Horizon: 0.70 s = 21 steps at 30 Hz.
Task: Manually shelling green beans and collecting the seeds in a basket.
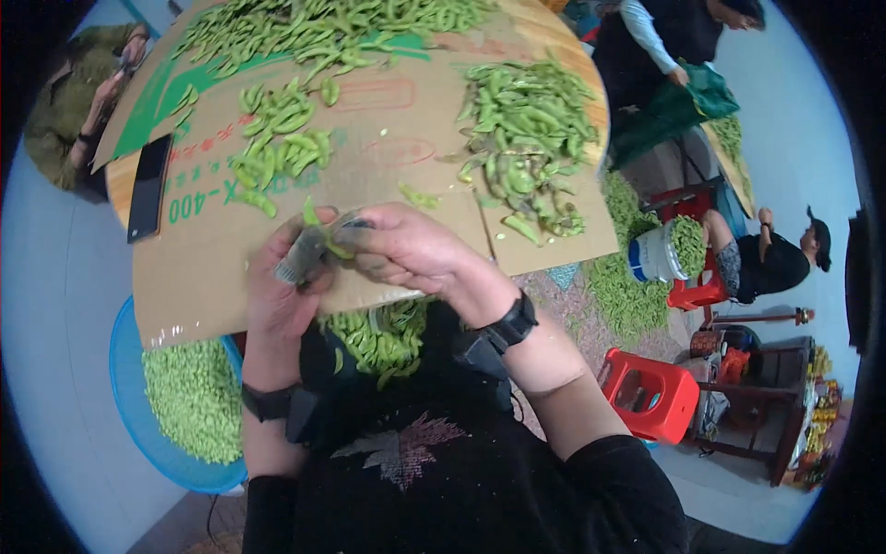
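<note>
My left hand (pixel 281 300) is closed around green bean pods, with one pod tip (pixel 311 212) poking up above the fingers. A greyish cover (pixel 303 254) wraps one of its fingers or thumb. My right hand (pixel 406 247) pinches a green pod (pixel 340 247) between thumb and forefinger, right against the left hand. Both hands hover over the near edge of a cardboard sheet (pixel 194 286). Loose pods (pixel 281 162) lie on the cardboard beyond them, and a single pod (pixel 418 196) sits just past the right hand. More pods (pixel 383 342) rest in my lap.
A large pod heap (pixel 341 28) covers the far side; another pile (pixel 531 120) is at right. A black phone (pixel 148 189) lies at left. A blue basket (pixel 125 388) holds shelled beans. A red stool (pixel 655 397), white bucket (pixel 653 257) and several people are around.
</note>
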Each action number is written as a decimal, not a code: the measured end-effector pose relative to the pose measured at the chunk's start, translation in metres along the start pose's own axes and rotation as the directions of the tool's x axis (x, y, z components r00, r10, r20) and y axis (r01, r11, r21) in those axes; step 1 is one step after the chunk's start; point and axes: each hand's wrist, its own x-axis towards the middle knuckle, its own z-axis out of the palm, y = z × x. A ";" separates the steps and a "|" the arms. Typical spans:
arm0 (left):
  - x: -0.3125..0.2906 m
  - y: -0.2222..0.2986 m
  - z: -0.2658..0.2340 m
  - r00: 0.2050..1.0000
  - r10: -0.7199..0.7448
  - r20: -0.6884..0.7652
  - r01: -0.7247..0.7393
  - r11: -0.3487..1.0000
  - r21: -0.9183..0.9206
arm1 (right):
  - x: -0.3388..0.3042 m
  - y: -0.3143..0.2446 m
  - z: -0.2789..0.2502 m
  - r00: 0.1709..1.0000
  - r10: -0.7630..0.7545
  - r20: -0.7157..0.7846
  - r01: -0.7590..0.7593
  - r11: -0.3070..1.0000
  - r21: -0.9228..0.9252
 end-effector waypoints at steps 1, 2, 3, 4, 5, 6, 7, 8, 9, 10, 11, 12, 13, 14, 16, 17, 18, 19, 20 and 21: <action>0.001 -0.006 0.006 0.997 0.074 -0.037 -0.074 0.997 -0.009 | 0.001 0.008 -0.001 0.999 -0.036 0.010 0.036 0.999 -0.010; 0.000 -0.011 0.010 0.983 0.157 -0.099 -0.159 0.987 -0.007 | -0.003 0.005 0.008 0.996 -0.047 -0.078 0.036 0.990 -0.138; 0.006 -0.015 0.007 0.986 0.155 -0.069 -0.154 0.988 0.012 | -0.006 0.007 0.009 0.992 -0.081 -0.098 0.062 0.981 -0.182; 0.009 -0.015 0.015 0.980 0.174 -0.100 -0.173 0.985 0.022 | -0.011 0.010 0.009 0.987 -0.112 -0.111 0.085 0.971 -0.225; 0.010 -0.014 0.021 0.971 0.199 -0.135 -0.196 0.980 0.036 | -0.013 0.013 0.009 0.983 -0.167 -0.076 0.146 0.963 -0.225; 0.011 -0.016 0.019 0.958 0.234 -0.166 -0.233 0.972 0.025 | -0.012 0.016 0.008 0.974 -0.222 -0.037 0.208 0.952 -0.222; 0.012 -0.017 0.018 0.947 0.264 -0.181 -0.267 0.964 0.006 | -0.017 0.009 0.013 0.984 -0.168 -0.049 0.155 0.967 -0.203; 0.010 -0.016 0.017 0.944 0.284 -0.167 -0.293 0.956 -0.028 | -0.020 0.007 0.017 0.987 -0.137 -0.080 0.123 0.979 -0.161; 0.009 -0.017 0.017 0.938 0.289 -0.189 -0.298 0.954 -0.019 | -0.021 0.005 0.020 0.988 -0.105 -0.111 0.092 0.989 -0.120; 0.010 -0.019 0.019 0.918 0.334 -0.215 -0.337 0.941 0.023 | -0.022 0.004 0.022 0.992 -0.083 -0.097 0.075 0.994 -0.085; 0.010 -0.021 0.022 0.895 0.378 -0.237 -0.374 0.925 0.064 | -0.021 0.007 0.023 0.993 -0.078 -0.089 0.071 0.994 -0.081; 0.009 -0.023 0.023 0.892 0.380 -0.243 -0.375 0.924 0.068 | -0.019 0.010 0.023 0.986 -0.116 -0.119 0.097 0.983 -0.154; 0.009 -0.027 0.024 0.868 0.441 -0.227 -0.421 0.897 0.132 | -0.018 0.013 0.022 0.977 -0.156 -0.148 0.120 0.967 -0.226; 0.009 -0.030 0.025 0.842 0.499 -0.205 -0.465 0.864 0.194 | -0.017 0.017 0.022 0.978 -0.152 -0.145 0.118 0.968 -0.224; 0.006 -0.032 0.024 0.815 0.551 -0.179 -0.503 0.827 0.252 | -0.015 0.022 0.021 0.953 -0.256 -0.165 0.207 0.942 -0.265; 0.004 -0.031 0.022 0.853 0.509 -0.113 -0.466 0.842 0.271 | -0.016 0.023 0.019 0.952 -0.254 -0.169 0.205 0.942 -0.264; 0.003 -0.031 0.020 0.886 0.462 -0.047 -0.430 0.854 0.292 | -0.016 0.024 0.018 0.954 -0.236 -0.183 0.200 0.960 -0.197; 0.000 -0.030 0.017 0.885 0.463 -0.055 -0.428 0.854 0.297 | -0.015 0.025 0.018 0.959 -0.213 -0.185 0.192 0.973 -0.125; -0.002 -0.031 0.012 0.926 0.376 -0.005 -0.373 0.919 0.130 | -0.015 0.025 0.018 0.962 -0.208 -0.179 0.188 0.975 -0.121; -0.004 -0.030 0.009 0.953 0.296 0.059 -0.294 0.955 -0.037 | -0.017 0.023 0.017 0.983 -0.135 -0.128 0.140 0.989 0.037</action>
